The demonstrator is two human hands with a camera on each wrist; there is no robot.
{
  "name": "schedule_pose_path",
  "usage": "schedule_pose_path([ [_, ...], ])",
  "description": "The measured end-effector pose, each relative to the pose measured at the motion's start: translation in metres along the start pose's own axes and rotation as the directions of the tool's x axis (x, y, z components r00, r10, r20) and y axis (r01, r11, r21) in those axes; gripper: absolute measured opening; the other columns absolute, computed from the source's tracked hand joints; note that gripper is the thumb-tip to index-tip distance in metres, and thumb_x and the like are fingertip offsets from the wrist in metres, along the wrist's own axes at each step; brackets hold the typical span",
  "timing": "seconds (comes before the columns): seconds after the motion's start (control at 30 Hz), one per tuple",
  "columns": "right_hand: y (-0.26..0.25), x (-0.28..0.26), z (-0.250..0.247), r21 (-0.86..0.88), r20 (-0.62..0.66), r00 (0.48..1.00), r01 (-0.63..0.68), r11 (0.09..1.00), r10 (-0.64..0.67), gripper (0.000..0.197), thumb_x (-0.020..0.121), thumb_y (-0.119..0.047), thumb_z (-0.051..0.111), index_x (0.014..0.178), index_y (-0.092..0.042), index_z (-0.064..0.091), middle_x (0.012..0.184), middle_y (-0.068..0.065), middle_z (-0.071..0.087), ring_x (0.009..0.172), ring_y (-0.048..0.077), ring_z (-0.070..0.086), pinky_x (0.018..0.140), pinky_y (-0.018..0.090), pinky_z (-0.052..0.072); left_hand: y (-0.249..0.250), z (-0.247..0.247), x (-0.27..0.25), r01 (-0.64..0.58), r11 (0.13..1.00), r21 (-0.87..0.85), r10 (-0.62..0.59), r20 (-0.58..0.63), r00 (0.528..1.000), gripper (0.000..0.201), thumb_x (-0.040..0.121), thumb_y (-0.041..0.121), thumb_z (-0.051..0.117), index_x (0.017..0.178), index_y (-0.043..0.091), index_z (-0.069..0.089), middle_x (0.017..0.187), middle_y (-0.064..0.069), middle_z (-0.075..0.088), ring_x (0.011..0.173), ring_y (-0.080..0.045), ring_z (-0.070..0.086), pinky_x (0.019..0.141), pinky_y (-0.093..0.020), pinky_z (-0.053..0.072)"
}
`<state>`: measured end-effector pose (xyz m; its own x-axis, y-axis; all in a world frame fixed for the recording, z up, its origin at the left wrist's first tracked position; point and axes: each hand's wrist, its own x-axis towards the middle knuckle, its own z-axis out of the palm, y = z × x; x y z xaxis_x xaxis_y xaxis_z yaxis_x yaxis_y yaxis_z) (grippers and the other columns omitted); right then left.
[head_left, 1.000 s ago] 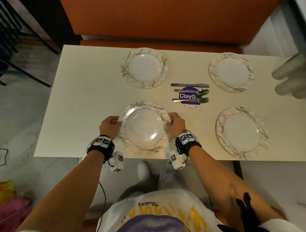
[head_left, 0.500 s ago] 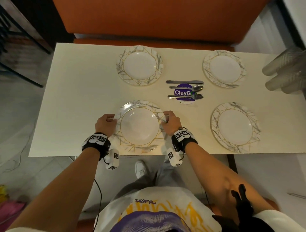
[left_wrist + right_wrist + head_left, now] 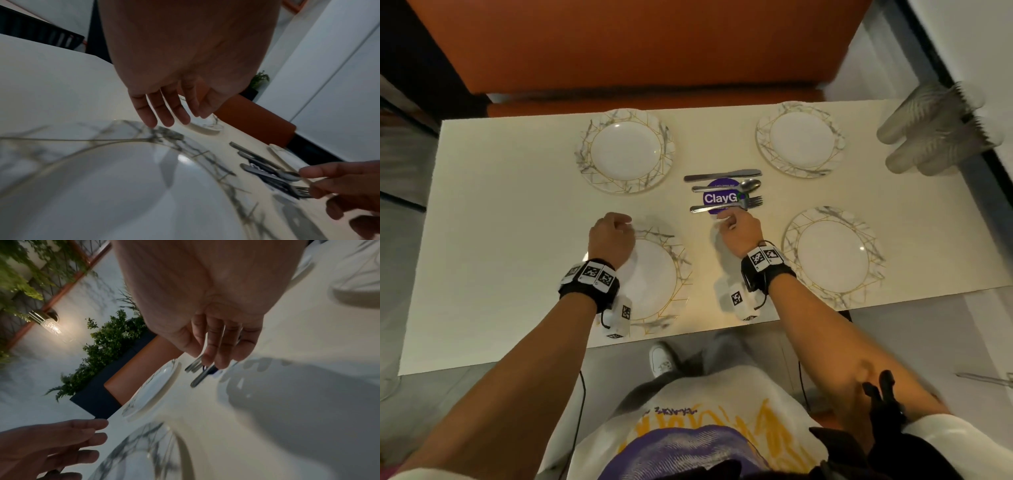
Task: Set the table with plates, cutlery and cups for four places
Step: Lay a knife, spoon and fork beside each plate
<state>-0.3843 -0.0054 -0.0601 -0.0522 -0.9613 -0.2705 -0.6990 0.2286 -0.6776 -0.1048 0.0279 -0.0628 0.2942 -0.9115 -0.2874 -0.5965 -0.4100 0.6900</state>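
Four marbled gold-lined plates lie on the cream table (image 3: 510, 205): near-left plate (image 3: 657, 284), far-left plate (image 3: 625, 150), far-right plate (image 3: 799, 138), near-right plate (image 3: 832, 257). Between them a knife (image 3: 722, 174), a spoon (image 3: 726, 186) and a fork (image 3: 726, 206) lie side by side across a purple sticker (image 3: 719, 198). My left hand (image 3: 614, 234) hovers over the near-left plate's far-left rim, its fingers (image 3: 164, 116) relaxed and holding nothing. My right hand (image 3: 739, 228) reaches to the fork, its fingers (image 3: 216, 353) extended just above the fork handle (image 3: 202, 376), gripping nothing.
A cluster of translucent ribbed cups (image 3: 935, 133) lies at the table's far right end. An orange bench (image 3: 654, 44) runs along the far side. The table's near edge is just below my wrists.
Both hands have let go of the near-left plate's rim. The right hand moved up and right to the cutlery; the left hand lifted and shifted over the plate's far-left rim.
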Motion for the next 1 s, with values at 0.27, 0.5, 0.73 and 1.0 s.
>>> schedule_pose_path([
  [0.27, 0.014, 0.098, -0.060, -0.094, 0.015, 0.997, 0.072, 0.993, -0.071, 0.022, 0.092, -0.006, 0.054, 0.103, -0.012, 0.072, 0.107, 0.007, 0.071, 0.090, 0.019, 0.064, 0.079, 0.025, 0.053, 0.108, 0.067, 0.054, -0.098, 0.995, -0.022, 0.100, 0.102, 0.990, 0.023, 0.098, 0.013, 0.054, 0.113, 0.015, 0.071, 0.106, 0.005, 0.066, 0.094, -0.010, 0.057, 0.085, -0.019, 0.043],
  [0.5, 0.022, 0.180, -0.085, -0.411, 0.225, 0.967, 0.206, 0.888, -0.120, 0.031, 0.091, -0.008, 0.055, 0.120, -0.014, 0.066, 0.123, 0.009, 0.058, 0.120, 0.028, 0.047, 0.100, 0.036, 0.045, 0.153, 0.124, 0.112, -0.190, 0.971, 0.149, 0.162, 0.181, 0.970, 0.017, 0.095, 0.018, 0.062, 0.107, 0.016, 0.073, 0.109, -0.006, 0.070, 0.100, -0.024, 0.065, 0.087, -0.035, 0.054],
  [0.73, 0.032, 0.216, -0.090, -0.554, 0.399, 0.887, 0.434, 0.710, -0.231, 0.031, 0.093, -0.015, 0.062, 0.123, -0.017, 0.067, 0.122, 0.004, 0.060, 0.119, 0.027, 0.048, 0.101, 0.040, 0.043, 0.174, 0.154, 0.140, -0.304, 0.855, 0.421, 0.212, 0.250, 0.945, 0.028, 0.093, 0.026, 0.071, 0.121, 0.025, 0.070, 0.117, -0.003, 0.064, 0.113, -0.027, 0.055, 0.099, -0.046, 0.046],
  [1.0, 0.040, 0.225, -0.088, -0.537, 0.451, 0.852, 0.496, 0.682, -0.265, 0.018, 0.094, -0.017, 0.062, 0.109, -0.014, 0.071, 0.114, 0.004, 0.062, 0.114, 0.024, 0.048, 0.101, 0.037, 0.040, 0.175, 0.162, 0.143, -0.342, 0.839, 0.423, 0.230, 0.294, 0.928, 0.012, 0.092, 0.012, 0.072, 0.102, 0.018, 0.077, 0.102, -0.006, 0.066, 0.103, -0.030, 0.056, 0.090, -0.046, 0.049],
])
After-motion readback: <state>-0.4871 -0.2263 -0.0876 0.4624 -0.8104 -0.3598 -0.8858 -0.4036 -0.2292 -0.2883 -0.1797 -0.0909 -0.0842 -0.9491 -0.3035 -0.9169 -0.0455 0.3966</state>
